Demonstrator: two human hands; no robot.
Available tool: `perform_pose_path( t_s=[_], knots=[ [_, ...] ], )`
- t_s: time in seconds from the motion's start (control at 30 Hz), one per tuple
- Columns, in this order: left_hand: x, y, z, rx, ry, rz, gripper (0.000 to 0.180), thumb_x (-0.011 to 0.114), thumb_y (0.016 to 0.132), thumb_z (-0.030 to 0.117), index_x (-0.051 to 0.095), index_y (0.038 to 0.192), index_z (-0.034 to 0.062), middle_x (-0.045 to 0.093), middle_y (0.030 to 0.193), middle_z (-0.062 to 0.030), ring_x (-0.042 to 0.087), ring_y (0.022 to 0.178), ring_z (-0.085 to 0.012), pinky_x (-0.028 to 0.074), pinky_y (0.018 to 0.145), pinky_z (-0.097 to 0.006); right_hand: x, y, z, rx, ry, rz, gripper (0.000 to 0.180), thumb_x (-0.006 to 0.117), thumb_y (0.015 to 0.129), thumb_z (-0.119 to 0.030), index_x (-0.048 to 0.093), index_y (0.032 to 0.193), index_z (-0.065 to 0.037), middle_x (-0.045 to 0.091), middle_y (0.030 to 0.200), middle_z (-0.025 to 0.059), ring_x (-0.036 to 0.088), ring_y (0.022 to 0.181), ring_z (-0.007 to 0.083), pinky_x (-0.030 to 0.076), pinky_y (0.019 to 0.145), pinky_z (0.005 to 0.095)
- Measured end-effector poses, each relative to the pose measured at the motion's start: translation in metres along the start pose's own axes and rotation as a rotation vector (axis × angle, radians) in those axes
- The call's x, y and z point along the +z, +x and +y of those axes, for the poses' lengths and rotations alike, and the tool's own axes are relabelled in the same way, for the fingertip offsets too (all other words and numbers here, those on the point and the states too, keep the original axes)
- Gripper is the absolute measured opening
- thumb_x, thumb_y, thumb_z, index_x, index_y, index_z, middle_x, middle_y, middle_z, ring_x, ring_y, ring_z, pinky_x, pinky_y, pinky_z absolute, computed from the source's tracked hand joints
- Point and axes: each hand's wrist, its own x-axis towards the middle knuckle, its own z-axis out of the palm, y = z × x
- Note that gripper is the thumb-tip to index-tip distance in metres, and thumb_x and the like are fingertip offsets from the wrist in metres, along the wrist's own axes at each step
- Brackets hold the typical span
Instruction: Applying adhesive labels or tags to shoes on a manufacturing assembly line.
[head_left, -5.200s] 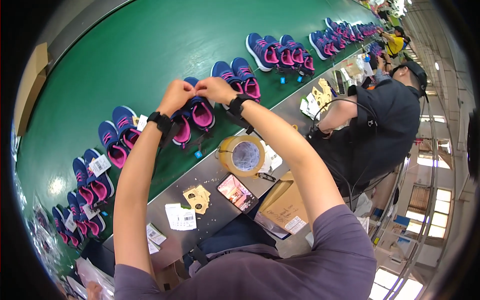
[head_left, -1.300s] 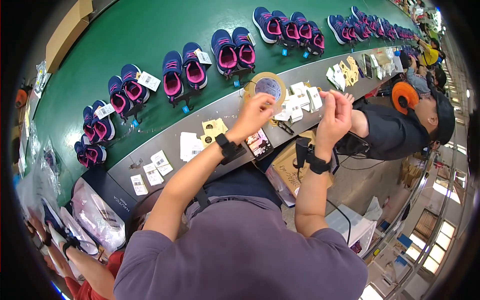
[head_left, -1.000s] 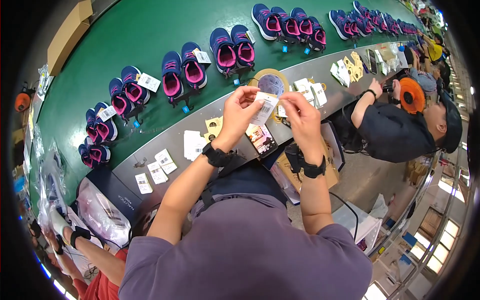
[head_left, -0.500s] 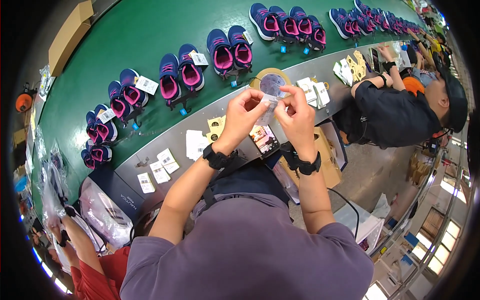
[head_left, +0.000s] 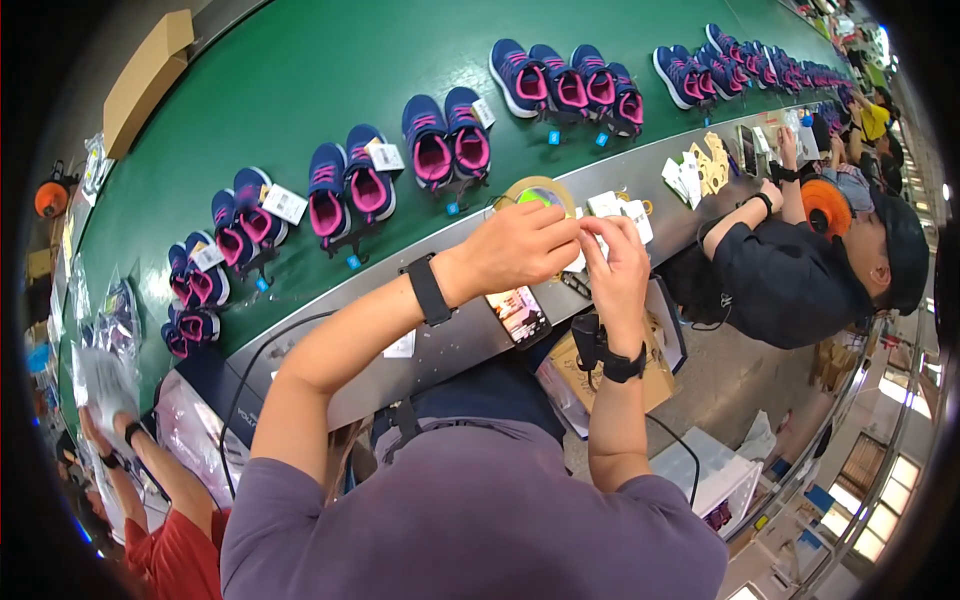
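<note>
Left hand (head_left: 520, 245): raised over the grey ledge (head_left: 440, 345), fingers pinched on a small white tag (head_left: 592, 240)
Right hand (head_left: 618, 268): fingertips closed on the same tag, meeting the left
Tag position: between both hands, above the tape roll (head_left: 537, 192)
Nearby: phone (head_left: 518, 315) on the ledge; navy-pink shoes (head_left: 446, 135) on the green belt (head_left: 300, 80)
</note>
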Motion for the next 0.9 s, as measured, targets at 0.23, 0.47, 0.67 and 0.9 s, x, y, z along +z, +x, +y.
perform_pose_path(
  t_s=[0.23,0.47,0.67,0.9],
  knots=[
    [0.062,0.062,-0.115,-0.098,0.101,-0.222,0.03,0.066,0.076,0.034,0.058,0.069,0.0058,0.054,0.07,-0.008,0.057,0.071,-0.0252,0.047,0.06,-0.037,-0.025,0.044,0.052,0.027,0.113,0.28,0.007,0.056,0.088,-0.002,0.06,0.093,0.001,0.065,0.1,0.0114,0.062,0.089,0.022,0.048,0.079,0.0308],
    [0.175,0.067,-0.256,-0.397,0.163,-0.482,0.04,0.058,0.084,0.03,0.048,0.117,0.0094,0.058,0.11,-0.007,0.059,0.082,-0.0285,0.047,0.066,-0.041,-0.015,0.045,0.083,0.181,0.244,0.176,0.011,0.045,0.094,-0.002,0.054,0.1,-0.002,0.062,0.098,0.0056,0.054,0.081,0.0067,0.042,0.072,0.0208],
    [0.2,0.03,-0.295,-0.43,0.321,-0.424,0.039,0.058,0.082,0.04,0.058,0.106,0.009,0.058,0.103,-0.0064,0.061,0.075,-0.0282,0.045,0.063,-0.041,0.016,0.075,0.091,0.279,0.304,0.004,0.01,0.049,0.092,-0.002,0.058,0.097,-0.001,0.058,0.085,0.0014,0.054,0.077,0.0065,0.043,0.069,0.0209],
    [0.161,-0.003,-0.274,-0.247,0.147,-0.37,0.033,0.065,0.077,0.039,0.059,0.083,0.0072,0.055,0.081,-0.0073,0.06,0.058,-0.0267,0.045,0.053,-0.04,0.03,0.198,0.109,0.044,-0.1,-0.171,0.024,0.049,0.086,-0.003,0.062,0.105,-0.01,0.063,0.08,0.0104,0.061,0.069,0.0207,0.047,0.062,0.031]
  ],
)
